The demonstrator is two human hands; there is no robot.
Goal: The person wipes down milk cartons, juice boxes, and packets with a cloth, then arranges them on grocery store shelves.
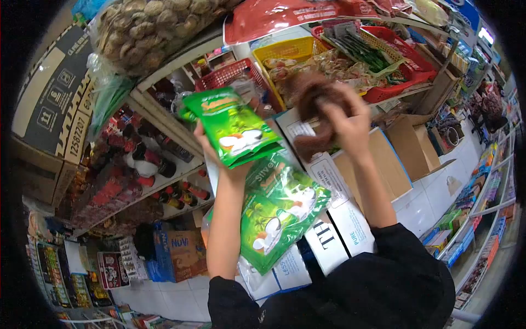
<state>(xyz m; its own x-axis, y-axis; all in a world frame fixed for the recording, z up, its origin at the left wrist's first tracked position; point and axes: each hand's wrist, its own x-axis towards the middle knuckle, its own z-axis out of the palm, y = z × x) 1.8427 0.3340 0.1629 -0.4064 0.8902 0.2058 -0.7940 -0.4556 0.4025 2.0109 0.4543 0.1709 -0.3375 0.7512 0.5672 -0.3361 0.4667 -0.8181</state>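
My left hand [211,143] is closed around several small green packets [235,123] with coconuts pictured on them. Just below them, a larger green bag [279,219] in clear plastic, with similar coconut pictures, lies on white cartons [327,241]. My right hand [348,118] grips a dark brown, curved, ring-like thing [315,143], smeared by motion, so its kind cannot be made out. It is held over the cartons, in front of the shelf baskets.
A yellow basket [262,54] and a red basket [433,70] with packaged goods stand on the shelf ahead. Bottles [194,189] fill the lower shelf at left. An open cardboard box [413,143] sits at right. A bag of round brown items [148,33] lies above.
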